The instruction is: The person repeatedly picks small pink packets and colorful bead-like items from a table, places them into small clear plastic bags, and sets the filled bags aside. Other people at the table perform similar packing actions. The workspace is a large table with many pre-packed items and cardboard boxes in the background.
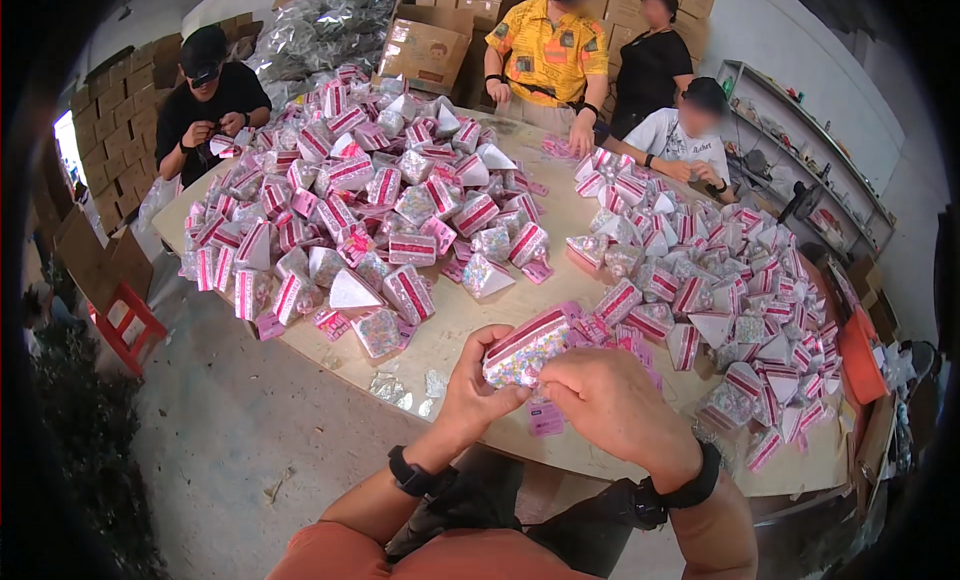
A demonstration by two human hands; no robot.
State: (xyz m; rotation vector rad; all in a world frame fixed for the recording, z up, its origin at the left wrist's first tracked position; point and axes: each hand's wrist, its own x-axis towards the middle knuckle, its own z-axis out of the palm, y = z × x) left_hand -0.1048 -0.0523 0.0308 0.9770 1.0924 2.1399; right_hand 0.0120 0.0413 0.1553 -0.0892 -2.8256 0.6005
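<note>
Over the table's near edge, my left hand (468,382) grips a cake-slice-shaped pack (528,350) filled with small multicoloured beads, with red and white bands along its top. The thumb lies along the underside and the fingers curl around the left end. My right hand (618,400) is closed against the pack's lower right corner, thumb and forefinger pinched together. Whatever is between those fingertips is hidden. A pink card (546,418) shows just below the pack, between the two hands; whether it is attached cannot be seen.
Large heaps of similar packs lie on the table at left (412,202) and right. Clear plastic scraps (388,388) sit near the front edge. Several people are around the table's far side. A red stool (130,325) stands left, an orange bin (862,355) right.
</note>
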